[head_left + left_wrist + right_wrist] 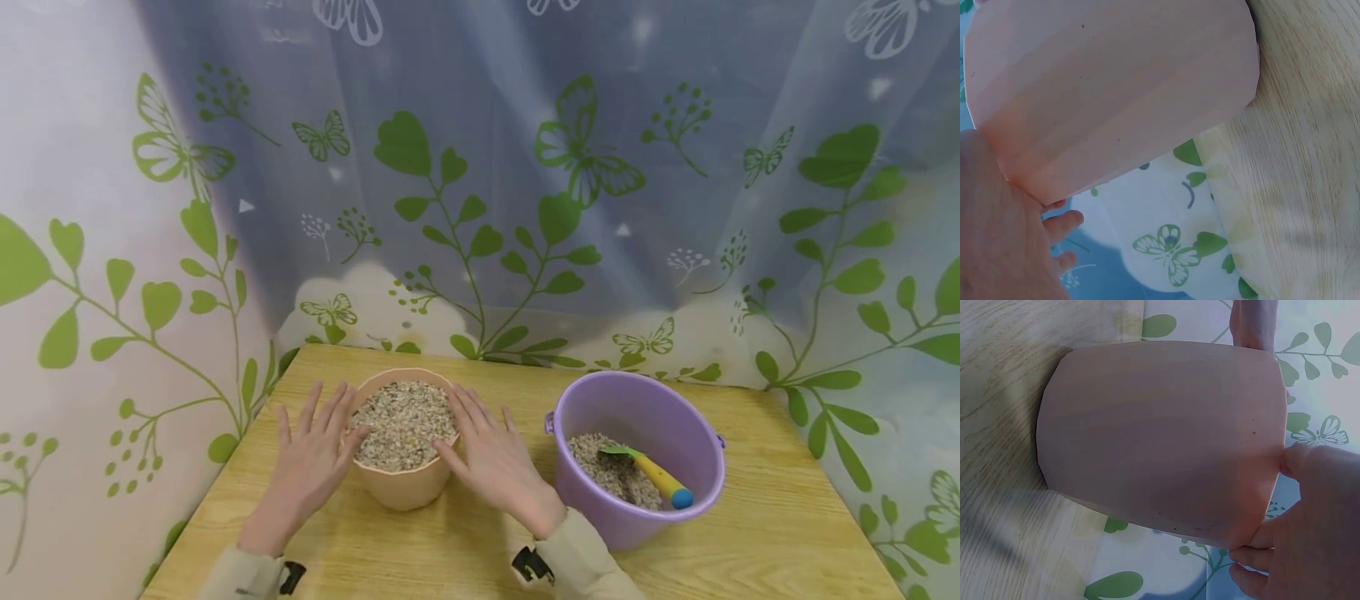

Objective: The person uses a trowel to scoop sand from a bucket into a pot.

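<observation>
A peach-coloured flowerpot stands upright on the table, filled near its rim with pale, gravel-like grains. On its left side my left hand touches the rim, its fingers extended and spread. My right hand lies against the opposite side, fingers straight, thumb at the near rim. In the right wrist view the right thumb and fingertips meet the pot's rim. From the left wrist the pot's smooth faceted wall fills the upper part, with the left hand at its rim.
To the right stands a purple bucket partly filled with similar grains. A small trowel with a yellow and blue handle leans in it. The wooden table meets a leaf-and-butterfly patterned curtain at its back edge.
</observation>
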The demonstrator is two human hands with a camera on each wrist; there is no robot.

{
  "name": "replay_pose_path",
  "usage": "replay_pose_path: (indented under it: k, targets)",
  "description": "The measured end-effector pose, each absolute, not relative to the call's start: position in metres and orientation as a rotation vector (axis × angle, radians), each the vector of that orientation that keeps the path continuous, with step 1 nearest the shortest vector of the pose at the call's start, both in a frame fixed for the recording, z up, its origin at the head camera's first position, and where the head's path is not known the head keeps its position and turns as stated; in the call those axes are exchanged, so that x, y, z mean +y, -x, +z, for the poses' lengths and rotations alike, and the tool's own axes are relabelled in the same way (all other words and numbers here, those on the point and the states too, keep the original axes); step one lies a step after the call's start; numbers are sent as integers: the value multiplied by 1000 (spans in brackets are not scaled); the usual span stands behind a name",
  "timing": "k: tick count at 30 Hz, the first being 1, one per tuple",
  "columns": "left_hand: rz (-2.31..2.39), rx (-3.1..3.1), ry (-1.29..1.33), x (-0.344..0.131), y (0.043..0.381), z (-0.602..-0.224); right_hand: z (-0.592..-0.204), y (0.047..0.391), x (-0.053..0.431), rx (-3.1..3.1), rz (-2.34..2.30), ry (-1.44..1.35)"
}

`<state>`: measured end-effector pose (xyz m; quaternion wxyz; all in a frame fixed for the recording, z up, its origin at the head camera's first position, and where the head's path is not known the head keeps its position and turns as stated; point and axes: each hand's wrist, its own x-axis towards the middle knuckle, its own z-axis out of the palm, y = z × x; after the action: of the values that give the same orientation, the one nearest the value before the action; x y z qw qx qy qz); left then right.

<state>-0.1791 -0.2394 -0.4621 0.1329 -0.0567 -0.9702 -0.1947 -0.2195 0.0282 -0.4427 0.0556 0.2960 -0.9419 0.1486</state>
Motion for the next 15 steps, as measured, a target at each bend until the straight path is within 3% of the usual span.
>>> replay_pose_path:
  k: [15]
  targets:
    - [-614,-2792,157,-229,178,-464,-442,215,37,-2841,465,-888]
